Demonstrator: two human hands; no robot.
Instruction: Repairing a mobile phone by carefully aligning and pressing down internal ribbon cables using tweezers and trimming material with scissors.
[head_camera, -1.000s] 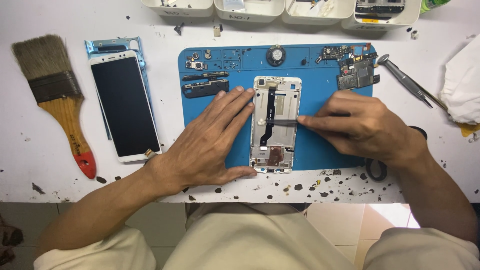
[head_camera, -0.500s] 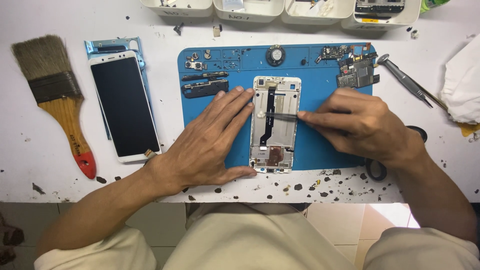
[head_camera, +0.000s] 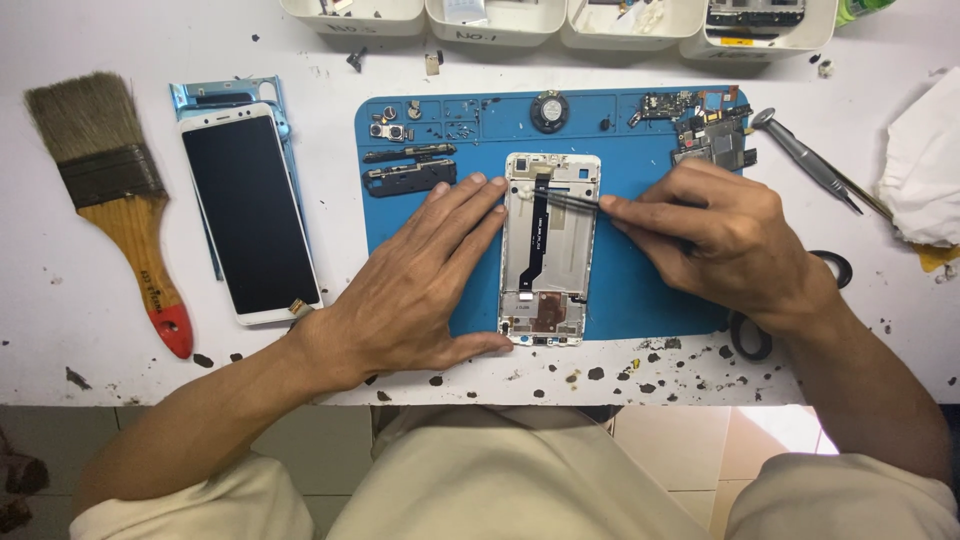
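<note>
An opened white phone frame lies upright on a blue work mat, with a black flex cable running down its middle. My left hand lies flat on the mat and presses against the frame's left edge, fingers spread. My right hand pinches dark tweezers whose tips touch the top of the flex cable inside the frame.
A white phone screen lies left of the mat over a light blue frame. A paintbrush sits far left. Small parts and a circuit board line the mat's top. White trays, a metal tool and a white cloth are beyond.
The right hand and tweezers have moved up the phone frame, from its middle to near its top. The left hand has stayed in place.
</note>
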